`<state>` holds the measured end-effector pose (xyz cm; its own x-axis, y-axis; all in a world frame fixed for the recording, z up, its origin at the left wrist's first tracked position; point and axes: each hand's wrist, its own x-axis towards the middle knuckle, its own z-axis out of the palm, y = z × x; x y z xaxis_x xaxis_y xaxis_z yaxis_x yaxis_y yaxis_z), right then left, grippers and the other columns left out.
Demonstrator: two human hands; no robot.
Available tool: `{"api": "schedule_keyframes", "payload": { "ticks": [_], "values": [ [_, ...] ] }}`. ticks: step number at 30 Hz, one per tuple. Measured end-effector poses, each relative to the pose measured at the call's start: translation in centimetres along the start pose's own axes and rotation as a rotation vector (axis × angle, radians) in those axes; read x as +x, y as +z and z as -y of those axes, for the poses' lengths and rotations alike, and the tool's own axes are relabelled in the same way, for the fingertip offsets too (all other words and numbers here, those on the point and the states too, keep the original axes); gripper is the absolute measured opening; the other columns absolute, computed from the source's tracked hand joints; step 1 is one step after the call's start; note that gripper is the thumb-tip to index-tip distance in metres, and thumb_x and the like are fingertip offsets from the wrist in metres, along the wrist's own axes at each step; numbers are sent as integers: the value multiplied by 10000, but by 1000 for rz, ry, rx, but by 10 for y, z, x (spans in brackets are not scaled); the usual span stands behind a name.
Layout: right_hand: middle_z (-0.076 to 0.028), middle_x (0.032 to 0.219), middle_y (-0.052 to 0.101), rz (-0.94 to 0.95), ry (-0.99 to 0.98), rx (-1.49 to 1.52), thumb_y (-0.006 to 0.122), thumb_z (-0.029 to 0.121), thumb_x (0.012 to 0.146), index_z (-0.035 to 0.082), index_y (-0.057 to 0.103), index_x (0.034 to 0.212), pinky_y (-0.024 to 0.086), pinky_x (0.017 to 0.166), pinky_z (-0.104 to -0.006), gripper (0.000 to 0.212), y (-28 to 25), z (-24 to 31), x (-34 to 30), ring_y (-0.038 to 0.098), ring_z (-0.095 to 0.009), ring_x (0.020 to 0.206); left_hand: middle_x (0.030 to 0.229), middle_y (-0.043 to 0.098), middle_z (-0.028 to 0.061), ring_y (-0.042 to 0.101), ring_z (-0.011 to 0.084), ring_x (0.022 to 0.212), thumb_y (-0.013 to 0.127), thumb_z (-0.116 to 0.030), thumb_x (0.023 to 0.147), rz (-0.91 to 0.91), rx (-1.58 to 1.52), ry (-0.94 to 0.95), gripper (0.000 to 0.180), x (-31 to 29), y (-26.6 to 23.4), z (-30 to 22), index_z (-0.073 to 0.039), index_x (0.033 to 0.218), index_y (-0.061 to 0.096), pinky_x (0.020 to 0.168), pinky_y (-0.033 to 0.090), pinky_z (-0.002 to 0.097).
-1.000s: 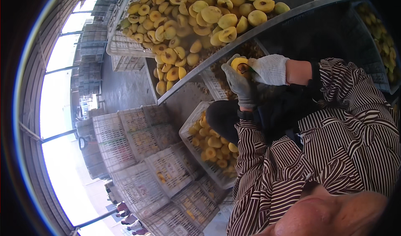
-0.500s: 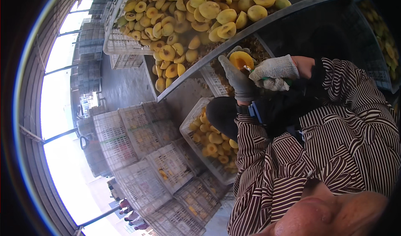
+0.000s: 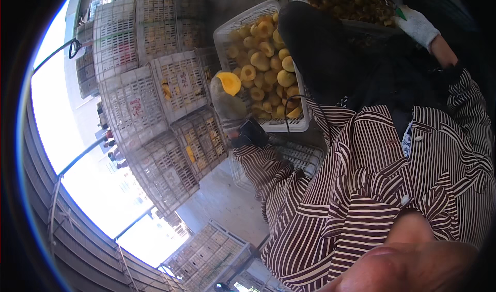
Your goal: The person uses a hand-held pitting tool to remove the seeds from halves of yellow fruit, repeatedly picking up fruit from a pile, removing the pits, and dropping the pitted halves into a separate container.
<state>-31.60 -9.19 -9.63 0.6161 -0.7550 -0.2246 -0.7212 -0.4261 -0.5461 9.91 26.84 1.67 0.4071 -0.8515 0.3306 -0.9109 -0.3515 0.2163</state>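
My left hand (image 3: 229, 108), in a grey work glove, is at the left wall of a white plastic crate (image 3: 305, 103) filled with pitted yellow peach halves (image 3: 259, 60). It grips a bright yellow peach half (image 3: 229, 83) whose cut face shows. Off to the far right, my right hand (image 3: 419, 28) in a pale knitted glove is closed around a small tool with a green handle (image 3: 400, 13); the tool's working end is too small to make out. Below that hand's fingertips is a container of brown pits and scraps (image 3: 356, 3).
Stacked white crates (image 3: 137, 103) with yellow fruit inside stand on the left. Another crate (image 3: 302, 155) lies beneath my left forearm, and more stacked crates (image 3: 209, 253) are at the bottom. My dark-clad knee (image 3: 305, 39) stands between the peach crate and the scraps.
My hands have parted: the left moved left with the peach half to the crate, the right moved right with the tool. The view has turned, leaving the fruit-heaped table out of sight.
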Motion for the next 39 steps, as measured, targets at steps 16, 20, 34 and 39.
{"api": "schedule_keyframes", "payload": {
  "ticks": [16,20,34,39],
  "values": [
    [-232,1098,645,177,48,-118,531,334,937,29,589,1226,476,920,-456,424,9,-7,-27,608,-400,1046,1120,631,244,636,405,954,703,-306,809,875,160,-335,401,-184,230,85,14,1043,639,787,528,461],
    [-237,1128,641,291,89,-224,537,333,930,23,580,1232,470,945,-455,435,10,-11,-19,599,-404,1080,1138,628,250,637,410,974,698,-286,813,1116,161,-206,393,-193,231,58,32,1034,633,773,526,473],
    [-247,1093,664,380,159,-143,572,297,908,-6,633,1139,498,902,-446,386,-14,27,-47,625,-410,1039,930,708,167,679,306,860,721,-229,801,185,-568,-558,347,-204,225,9,18,1039,673,788,534,394],
    [-238,1098,679,334,249,-126,606,329,905,32,602,1216,525,890,-452,431,-44,65,-53,649,-402,1030,1067,730,153,688,305,1048,724,-199,757,760,-350,-758,384,-137,205,11,-114,1131,713,900,529,377]
  ]
}}
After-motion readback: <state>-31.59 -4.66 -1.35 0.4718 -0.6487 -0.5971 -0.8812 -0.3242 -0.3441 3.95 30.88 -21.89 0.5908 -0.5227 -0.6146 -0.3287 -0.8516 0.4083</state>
